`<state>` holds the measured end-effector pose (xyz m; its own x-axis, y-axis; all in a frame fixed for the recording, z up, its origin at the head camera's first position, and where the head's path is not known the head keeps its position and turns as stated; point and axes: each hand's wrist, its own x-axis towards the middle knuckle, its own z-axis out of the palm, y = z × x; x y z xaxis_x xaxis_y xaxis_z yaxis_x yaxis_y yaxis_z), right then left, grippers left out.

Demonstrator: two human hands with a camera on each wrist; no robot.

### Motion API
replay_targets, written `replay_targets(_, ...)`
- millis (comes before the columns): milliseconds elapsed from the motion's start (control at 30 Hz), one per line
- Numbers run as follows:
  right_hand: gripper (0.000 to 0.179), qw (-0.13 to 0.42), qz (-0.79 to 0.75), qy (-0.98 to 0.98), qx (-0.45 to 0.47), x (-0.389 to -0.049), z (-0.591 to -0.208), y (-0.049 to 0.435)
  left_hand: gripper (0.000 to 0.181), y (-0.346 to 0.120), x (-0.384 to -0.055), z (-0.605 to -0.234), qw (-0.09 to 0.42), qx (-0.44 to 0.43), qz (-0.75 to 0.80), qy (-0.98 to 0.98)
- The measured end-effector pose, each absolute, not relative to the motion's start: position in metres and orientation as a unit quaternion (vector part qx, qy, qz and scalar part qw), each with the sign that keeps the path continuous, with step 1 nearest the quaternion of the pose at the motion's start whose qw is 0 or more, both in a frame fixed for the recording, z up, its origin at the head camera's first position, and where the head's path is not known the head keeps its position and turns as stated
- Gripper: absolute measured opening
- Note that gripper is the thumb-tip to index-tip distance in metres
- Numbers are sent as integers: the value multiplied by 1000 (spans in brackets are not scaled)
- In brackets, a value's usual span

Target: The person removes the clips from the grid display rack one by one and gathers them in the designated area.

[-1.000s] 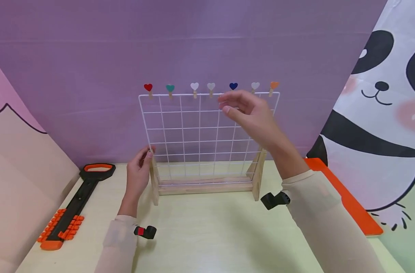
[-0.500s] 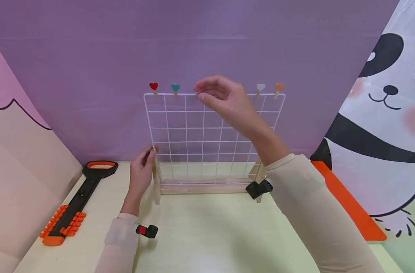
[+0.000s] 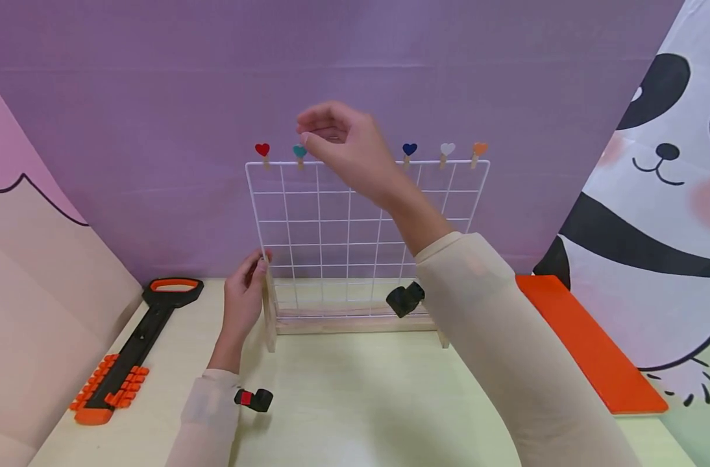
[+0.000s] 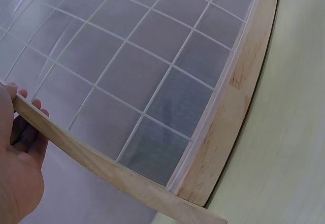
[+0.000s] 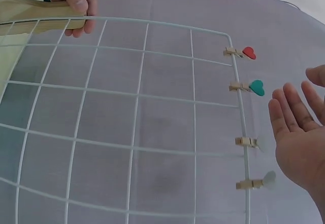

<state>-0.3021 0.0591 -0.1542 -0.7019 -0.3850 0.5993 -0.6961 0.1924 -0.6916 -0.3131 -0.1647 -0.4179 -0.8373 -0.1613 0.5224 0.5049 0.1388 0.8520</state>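
Purple backdrop [image 3: 355,65] here, and our left hand [image 3: 244,295] is clamped on the side of the stand [image 3: 270,314], while our right hand [image 3: 352,149], fingers loose, is just beside the teal clip [image 5: 257,87] atop the grid [image 3: 348,221], all standing on the table [image 3: 326,395].

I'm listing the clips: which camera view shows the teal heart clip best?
The right wrist view: the teal heart clip shows larger and unblocked on the edge of the wire grid. The head view shows it small, crowded by the right hand. The left wrist view doesn't show it.
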Motion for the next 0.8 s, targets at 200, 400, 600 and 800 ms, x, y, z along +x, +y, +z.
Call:
replay_targets(200,27,143,521,-768,344,-308,-149,43,37,-164,-311,-419,264,-123,-642,-709)
replay_targets(400,26,139,516,-774,340,-313,-147,31,37,-164,-310,-419,270,-126,-639,-709)
replay_targets(600,26,120,506,-790,325,-318,-145,18,37,-165,-309,-418,271,-126,-637,-711)
replay_targets(800,29,114,479,-809,322,-322,-144,7,37,-166,-306,-417,276,-125,-640,-706)
